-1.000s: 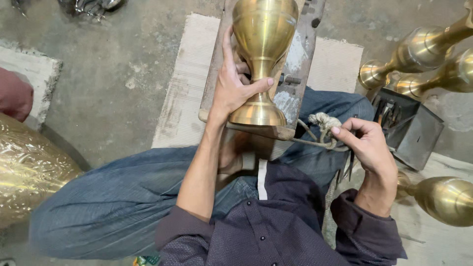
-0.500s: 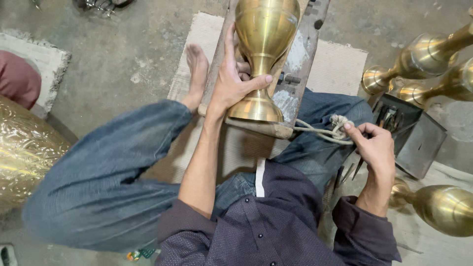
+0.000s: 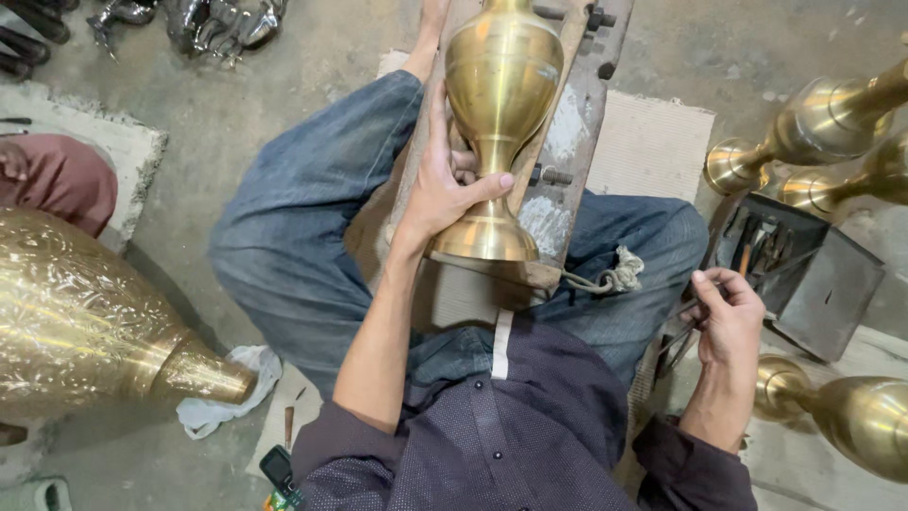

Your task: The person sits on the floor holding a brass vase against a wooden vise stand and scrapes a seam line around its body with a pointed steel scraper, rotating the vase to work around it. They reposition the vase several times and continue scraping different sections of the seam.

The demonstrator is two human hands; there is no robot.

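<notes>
Left hand (image 3: 445, 194): grips the narrow stem of the brass vase (image 3: 499, 114); thumb wrapped across the front, the other fingers curled behind the stem and mostly hidden.
Brass vase: lies on the wooden board (image 3: 567, 132) that rests across the person's lap; its flared foot points toward the torso and its top is cut off by the upper edge.
Right hand (image 3: 726, 317): beside the right thigh, near the open metal box (image 3: 813, 284); fingers drawn together, apparently pinching thin dark tools (image 3: 676, 345), though the grip is hard to make out.
Knotted cord (image 3: 610, 277): lies on the right thigh, just below the board's corner.
Other brass vases (image 3: 823, 123): lie at the right, partly out of frame.
Engraved brass vessel (image 3: 85, 322): lies at the left, cropped; a white rag (image 3: 232, 388) sits under its neck.
Small dark device (image 3: 281, 470): on the floor by the left elbow; its kind cannot be told.
</notes>
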